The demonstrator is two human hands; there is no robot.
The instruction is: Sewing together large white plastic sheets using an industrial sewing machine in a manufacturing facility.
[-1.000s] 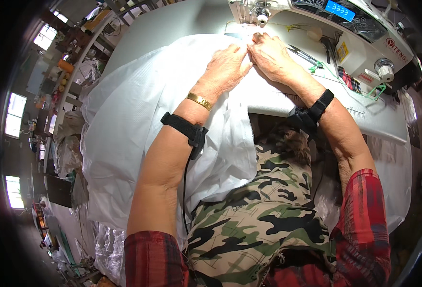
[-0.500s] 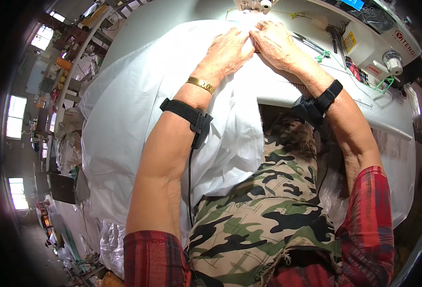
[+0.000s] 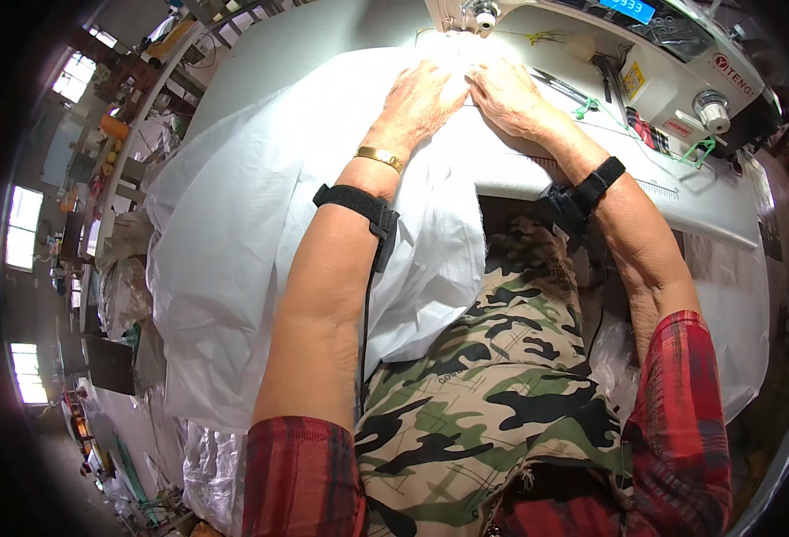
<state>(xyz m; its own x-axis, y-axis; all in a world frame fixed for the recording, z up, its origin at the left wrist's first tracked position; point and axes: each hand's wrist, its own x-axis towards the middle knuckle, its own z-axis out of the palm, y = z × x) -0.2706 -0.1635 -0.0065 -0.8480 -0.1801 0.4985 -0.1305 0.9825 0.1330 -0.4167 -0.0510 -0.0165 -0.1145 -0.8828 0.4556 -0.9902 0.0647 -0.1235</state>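
Observation:
A large sheet of white fabric spreads over the table and hangs down toward my lap, with folds at its near side. My left hand has its fingers closed on the fabric close to the needle area of a white sewing machine. Beside it, almost touching, my right hand pinches the fabric's edge. Bright lamp light washes out the fingertips and the cloth under the machine head.
Right of my hands lie dark scissors or snips with a green cord. A hand wheel-like white knob sticks out from the machine body. A ruler scale runs along the table edge. Clear plastic hangs at lower left.
The whole view has shifted slightly, so the machine sits higher and further left. Both hands keep hold of the fabric near the needle area, with their fingers a little further under the light.

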